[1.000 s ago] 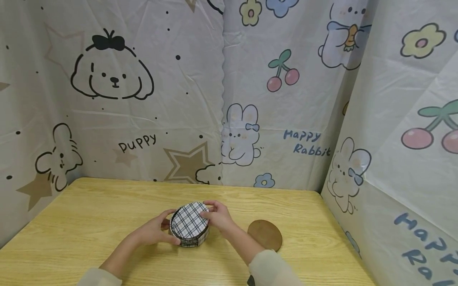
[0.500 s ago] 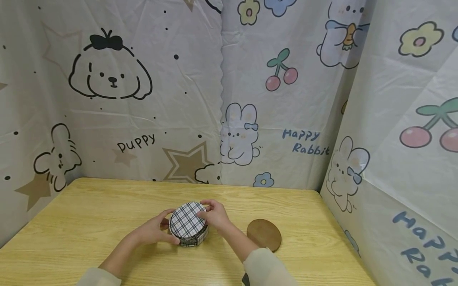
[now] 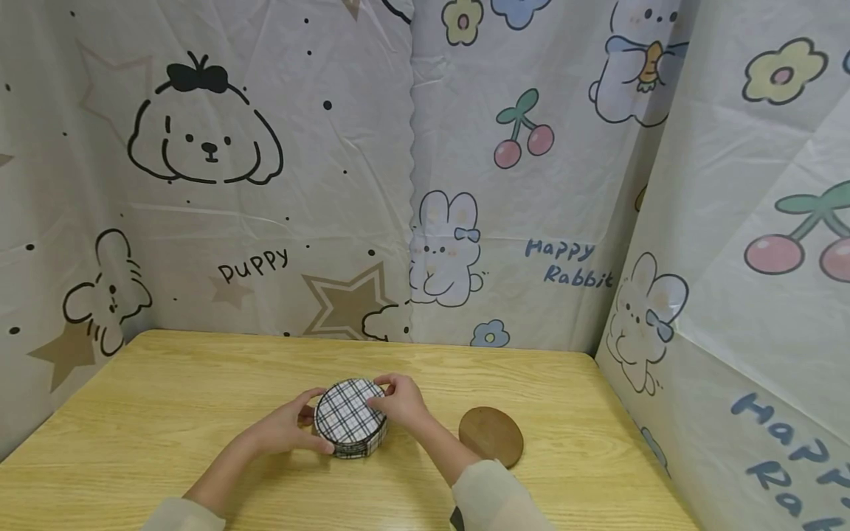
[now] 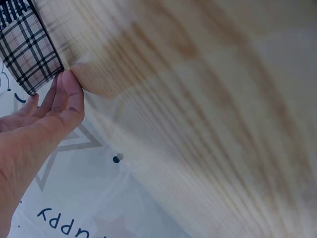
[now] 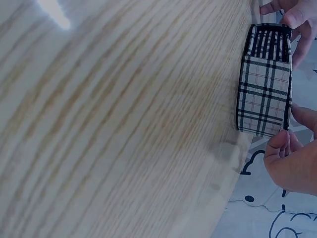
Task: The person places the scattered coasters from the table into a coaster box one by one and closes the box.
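Observation:
A round plaid coaster holder (image 5: 265, 94), black, white and pink, stands on the table with several coasters stacked inside, their edges showing through a side opening. The topmost plaid coaster (image 3: 350, 413) lies level on the stack. My left hand (image 3: 285, 429) grips the holder's left side, thumb at the front and fingers behind; its fingertips meet the lower edge in the left wrist view. With thumb on top and fingers at the far right rim, my right hand (image 3: 401, 403) pinches the top coaster's edge. Part of the holder's far side is hidden by this hand.
A brown round coaster (image 3: 491, 435) lies flat on the table to the right, partly behind the right forearm. The light wooden table (image 3: 199, 383) ends at a printed cloth (image 3: 319, 221) hung at the back and sides.
The top coaster, tilted up at its far edge a second ago, now sits flat on the stack. My right hand has dropped slightly with it; the left hand stays in place.

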### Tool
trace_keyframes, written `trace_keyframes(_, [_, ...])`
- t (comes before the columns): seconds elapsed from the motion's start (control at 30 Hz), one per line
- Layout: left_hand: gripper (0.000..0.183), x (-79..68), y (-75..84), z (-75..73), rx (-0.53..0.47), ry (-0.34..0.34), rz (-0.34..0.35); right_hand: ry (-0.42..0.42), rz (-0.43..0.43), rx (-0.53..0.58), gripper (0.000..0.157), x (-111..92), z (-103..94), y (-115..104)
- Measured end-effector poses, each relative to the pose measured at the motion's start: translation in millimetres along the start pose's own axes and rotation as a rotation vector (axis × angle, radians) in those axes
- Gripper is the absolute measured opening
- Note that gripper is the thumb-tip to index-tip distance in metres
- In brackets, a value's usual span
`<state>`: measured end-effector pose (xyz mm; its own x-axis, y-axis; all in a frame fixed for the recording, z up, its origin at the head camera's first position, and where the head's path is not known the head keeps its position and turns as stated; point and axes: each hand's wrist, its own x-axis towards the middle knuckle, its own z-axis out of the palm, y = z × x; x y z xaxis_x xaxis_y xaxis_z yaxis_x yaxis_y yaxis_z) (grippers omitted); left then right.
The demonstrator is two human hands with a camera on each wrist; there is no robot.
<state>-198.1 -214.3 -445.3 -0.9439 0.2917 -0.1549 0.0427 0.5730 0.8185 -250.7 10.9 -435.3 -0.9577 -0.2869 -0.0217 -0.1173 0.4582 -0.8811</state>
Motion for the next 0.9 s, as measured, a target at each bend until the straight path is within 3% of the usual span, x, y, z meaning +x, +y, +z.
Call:
trace_keyframes(0.23, [0.104, 1.4, -0.4, 0.6, 0.003, -0.003, -0.005, 0.007, -0.049, -0.081, 0.022, -3, -0.9, 2])
trace_keyframes(0.4, [0.105, 1.8, -1.3, 0.8, 0.008, -0.006, -0.011, -0.006, -0.063, -0.098, 0.022, -6, -5.5, 1])
trace_keyframes(0.6, [0.105, 1.5, -1.8, 0.0, -0.003, 0.002, -0.007, -0.014, -0.084, -0.132, 0.021, -8, -17.7, 1])
trace_keyframes(0.9, [0.104, 0.4, -1.7, -0.3, -0.012, -0.012, 0.003, -0.050, -0.169, -0.315, 0.027, -18, -44.4, 13])
